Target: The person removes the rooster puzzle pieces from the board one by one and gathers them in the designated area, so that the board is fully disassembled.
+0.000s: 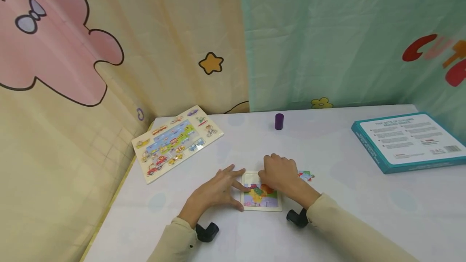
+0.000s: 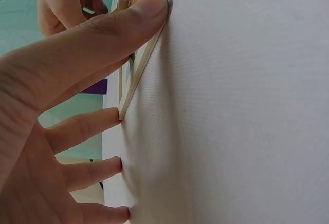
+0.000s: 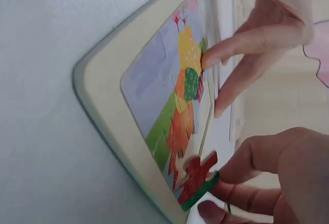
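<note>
A small jigsaw in a pale wooden frame [image 1: 261, 209] lies on the white table, its lower part filled with a colourful picture. My left hand [image 1: 220, 189] spreads its fingers along the frame's left side; in the left wrist view the thumb [image 2: 149, 8] presses on its edge. One left finger [image 3: 221, 54] reaches onto the picture. My right hand [image 1: 280, 173] is over the upper right of the frame. In the right wrist view its fingertips pinch a red jigsaw piece [image 3: 195, 180] with a green edge, tilted up at the end of the picture.
Loose jigsaw pieces [image 1: 306, 176] lie just right of the frame, partly behind my right forearm. A vehicle picture board [image 1: 214, 134] sits at the back left. A purple cylinder [image 1: 279, 121] stands at the back, and a teal box [image 1: 386, 165] lies at the right.
</note>
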### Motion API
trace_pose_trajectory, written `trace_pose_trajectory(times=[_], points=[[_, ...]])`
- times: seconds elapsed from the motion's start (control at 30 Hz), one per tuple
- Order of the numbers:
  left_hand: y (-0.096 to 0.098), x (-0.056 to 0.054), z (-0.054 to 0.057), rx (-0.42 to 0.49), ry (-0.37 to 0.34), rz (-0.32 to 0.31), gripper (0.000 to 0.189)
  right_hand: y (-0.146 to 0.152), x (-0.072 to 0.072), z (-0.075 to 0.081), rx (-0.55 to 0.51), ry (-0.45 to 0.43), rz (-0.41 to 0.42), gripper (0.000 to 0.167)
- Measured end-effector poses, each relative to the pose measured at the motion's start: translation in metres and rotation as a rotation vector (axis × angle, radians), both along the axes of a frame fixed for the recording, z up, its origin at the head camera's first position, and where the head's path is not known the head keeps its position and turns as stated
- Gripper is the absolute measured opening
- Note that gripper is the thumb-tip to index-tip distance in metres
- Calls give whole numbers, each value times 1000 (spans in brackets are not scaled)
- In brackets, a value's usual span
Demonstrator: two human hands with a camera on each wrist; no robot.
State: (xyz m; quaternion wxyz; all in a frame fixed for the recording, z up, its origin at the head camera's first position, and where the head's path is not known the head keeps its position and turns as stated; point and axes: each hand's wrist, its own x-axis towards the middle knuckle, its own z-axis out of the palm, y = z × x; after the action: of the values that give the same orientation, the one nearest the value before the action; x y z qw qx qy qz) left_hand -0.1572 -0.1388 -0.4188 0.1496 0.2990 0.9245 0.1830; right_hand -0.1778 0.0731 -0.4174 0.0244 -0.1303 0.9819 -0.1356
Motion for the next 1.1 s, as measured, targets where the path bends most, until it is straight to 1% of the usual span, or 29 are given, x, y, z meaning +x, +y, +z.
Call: trace_pose_trajectory(times=[0.1, 0.2, 0.33, 0.43, 0.5, 0.63, 0.7, 0.8, 0.83, 0.9, 1.03, 1.1], points=[[-1, 0, 0, -1, -1, -2, 51, 7, -2, -2, -96, -58, 36, 15], [-1, 1, 0, -3, 1, -2, 51, 14, -4, -4, -178, -61, 86, 13], [-2, 2, 0, -3, 0, -1, 51, 19, -3, -6, -230, -60, 147, 7], [-3, 1, 0, 0, 1, -4, 51, 22, 0, -6, -273, -79, 161, 3], [-3, 1, 0, 0, 3, -5, 51, 24, 4, -5, -312, -102, 159, 2], [-3, 1, 0, 1, 4, -6, 52, 28, 14, -4, -375, -136, 160, 13], [-3, 1, -1, 1, 5, -6, 52, 28, 18, -3, -382, -123, 155, 17], [-3, 1, -1, -3, 8, -7, 52, 29, 22, -3, -378, -66, 145, 17], [-3, 1, -1, -4, 9, -6, 52, 30, 22, -3, -385, -52, 142, 17], [-3, 1, -1, -5, 10, -5, 52, 34, 22, -3, -427, -52, 129, 17], [-2, 2, -1, -1, 6, -5, 52, 53, 17, -2, -552, -107, 85, 21], [-2, 2, -1, 2, 4, -2, 53, 68, 14, 0, -579, -121, 46, 22]])
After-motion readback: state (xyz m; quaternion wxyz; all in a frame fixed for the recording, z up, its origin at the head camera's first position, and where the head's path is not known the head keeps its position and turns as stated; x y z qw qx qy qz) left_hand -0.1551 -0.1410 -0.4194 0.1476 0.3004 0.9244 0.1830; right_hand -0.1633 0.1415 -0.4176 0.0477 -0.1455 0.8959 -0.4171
